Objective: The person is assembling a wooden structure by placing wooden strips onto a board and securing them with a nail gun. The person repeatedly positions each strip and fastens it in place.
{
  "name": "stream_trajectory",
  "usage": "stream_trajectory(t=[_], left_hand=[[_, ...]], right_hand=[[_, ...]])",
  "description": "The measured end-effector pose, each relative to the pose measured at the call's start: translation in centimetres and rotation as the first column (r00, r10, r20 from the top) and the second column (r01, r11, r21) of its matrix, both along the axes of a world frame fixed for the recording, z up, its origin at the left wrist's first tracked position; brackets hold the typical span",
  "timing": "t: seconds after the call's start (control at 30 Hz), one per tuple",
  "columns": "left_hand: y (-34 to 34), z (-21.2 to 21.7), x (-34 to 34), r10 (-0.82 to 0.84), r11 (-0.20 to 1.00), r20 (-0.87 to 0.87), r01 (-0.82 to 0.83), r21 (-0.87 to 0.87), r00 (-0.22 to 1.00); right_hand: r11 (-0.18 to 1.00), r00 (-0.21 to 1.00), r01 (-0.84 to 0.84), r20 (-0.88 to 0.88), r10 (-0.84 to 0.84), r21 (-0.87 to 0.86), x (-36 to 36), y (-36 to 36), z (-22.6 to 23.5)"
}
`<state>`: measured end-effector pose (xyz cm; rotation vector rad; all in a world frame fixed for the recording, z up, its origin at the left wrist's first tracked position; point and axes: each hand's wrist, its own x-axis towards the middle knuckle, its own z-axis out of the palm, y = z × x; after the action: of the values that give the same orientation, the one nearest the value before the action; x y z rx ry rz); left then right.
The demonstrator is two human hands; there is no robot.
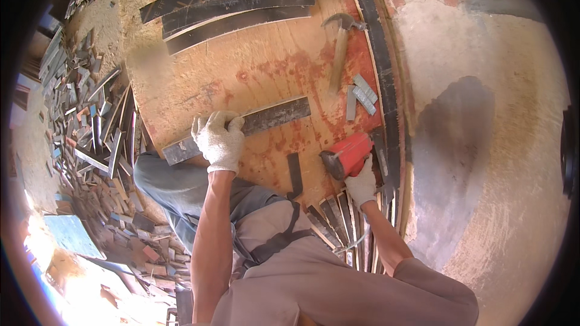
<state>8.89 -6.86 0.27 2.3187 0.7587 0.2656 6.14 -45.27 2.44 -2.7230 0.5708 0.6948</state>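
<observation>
In the head view, the left hand [220, 140] lies over a dark-faced wood strip [273, 117], with bent, slightly parted fingers; whether they grip or only press, I cannot tell. The strip slants across the stained wooden surface [257, 72], in front of the person. The right hand [362, 185] has its fingers closed around a red nail gun [353, 151], right of the strip. To work well, I'd keep the strip flat and steady, the gun square to the wood, and the left fingers well clear of its nose. The glove covers part of the strip; the gun's body hides most of its handle, and its nose is hard to make out.
</observation>
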Motion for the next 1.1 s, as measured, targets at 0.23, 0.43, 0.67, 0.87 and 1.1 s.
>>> stream_trajectory(t=[0.23, 0.43, 0.67, 0.87, 1.1], left_hand=[[-0.1, 0.0, -0.1, 0.008, 1.000, -0.039, -0.007, 0.018, 0.999], [0.0, 0.1, -0.1, -0.007, 0.999, -0.055, 0.009, 0.035, 0.998], [0.0, -0.4, -0.1, -0.001, 1.000, -0.058, 0.000, -0.013, 0.998], [-0.1, -0.8, -0.3, -0.007, 0.999, -0.032, 0.008, 0.046, 0.999], [-0.1, -0.7, -0.3, 0.005, 1.000, -0.033, -0.006, -0.013, 0.999]], right_hand=[[0.775, 0.937, 0.341, -0.257, -0.236, 0.532, 6.4, 4.3, 14.9], [0.708, 0.935, 0.309, -0.339, -0.104, 0.635, 8.8, 9.3, 15.9], [0.758, 0.937, 0.200, -0.346, 0.037, 0.621, 10.4, 10.6, 14.5], [0.739, 0.927, 0.286, -0.371, -0.052, 0.610, 10.6, 11.6, 14.3], [0.728, 0.939, 0.245, -0.344, -0.014, 0.640, 10.4, 12.2, 15.3]])
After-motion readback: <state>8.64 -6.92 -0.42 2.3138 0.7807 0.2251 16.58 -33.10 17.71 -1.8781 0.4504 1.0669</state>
